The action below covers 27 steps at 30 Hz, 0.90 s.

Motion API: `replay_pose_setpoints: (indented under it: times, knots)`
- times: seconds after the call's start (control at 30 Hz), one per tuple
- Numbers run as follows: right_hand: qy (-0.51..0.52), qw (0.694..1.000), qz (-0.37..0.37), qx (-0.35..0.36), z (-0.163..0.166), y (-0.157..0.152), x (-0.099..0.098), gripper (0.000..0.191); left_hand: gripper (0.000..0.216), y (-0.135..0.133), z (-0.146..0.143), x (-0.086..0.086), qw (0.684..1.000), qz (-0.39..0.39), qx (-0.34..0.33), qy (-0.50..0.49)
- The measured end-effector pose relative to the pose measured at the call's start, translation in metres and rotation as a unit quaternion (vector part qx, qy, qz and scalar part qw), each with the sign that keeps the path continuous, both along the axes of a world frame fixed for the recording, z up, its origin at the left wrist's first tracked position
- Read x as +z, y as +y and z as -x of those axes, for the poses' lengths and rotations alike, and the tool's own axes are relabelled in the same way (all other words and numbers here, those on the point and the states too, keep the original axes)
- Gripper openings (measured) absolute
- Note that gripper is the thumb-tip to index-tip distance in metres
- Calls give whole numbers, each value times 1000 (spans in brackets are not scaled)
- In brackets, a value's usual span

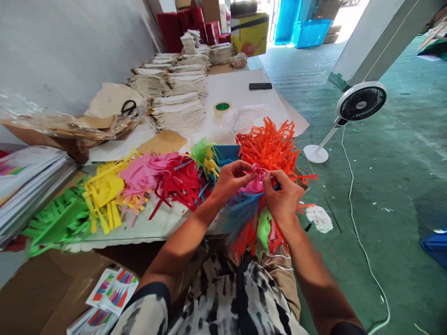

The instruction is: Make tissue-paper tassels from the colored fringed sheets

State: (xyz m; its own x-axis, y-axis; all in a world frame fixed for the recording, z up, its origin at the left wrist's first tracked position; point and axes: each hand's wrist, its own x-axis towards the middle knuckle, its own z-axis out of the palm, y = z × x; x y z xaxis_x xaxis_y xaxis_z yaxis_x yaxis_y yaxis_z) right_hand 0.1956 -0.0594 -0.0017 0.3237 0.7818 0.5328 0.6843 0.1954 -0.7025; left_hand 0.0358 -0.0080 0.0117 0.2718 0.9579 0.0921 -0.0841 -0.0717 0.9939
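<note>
Pink paper (254,186) between left grip (231,179) and right grip (284,195)

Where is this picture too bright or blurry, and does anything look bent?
Head view: daylight glares white beside the low blue bin; head view: hanging blue strips look smeared; head view: the pillar leans, perhaps from lens distortion.

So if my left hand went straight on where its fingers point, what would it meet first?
Likely the gathered pink strips at the fingertips of your left hand, then your right hand beyond, though depth is unclear.
</note>
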Motion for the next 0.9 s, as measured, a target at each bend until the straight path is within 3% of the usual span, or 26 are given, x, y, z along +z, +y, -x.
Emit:
replay_pose_setpoints:
  times: [0.23,0.43,0.5,0.6,0.73,0.8,0.9]
  knots:
    - [0,999,16,44,1,-2,0,28,28,-3,0,5,1000,-11,-8,-9]
    - [16,998,30,60,-1,-2,1,28,26,-7,-4,4,994,-92,19,58]
    - [24,997,35,64,-3,-2,4,26,16,-8,-4,6,974,-170,60,141]
    - [54,994,31,93,-6,-1,10,25,11,-10,-3,13,912,-304,95,257]
    - [99,980,26,170,-11,0,19,42,9,-8,-5,32,858,-428,49,279]
    - [115,976,14,185,-12,-1,22,42,7,-6,-7,43,864,-437,19,247]
    - [118,978,-7,172,-12,-2,25,29,7,0,-8,53,926,-351,0,140]
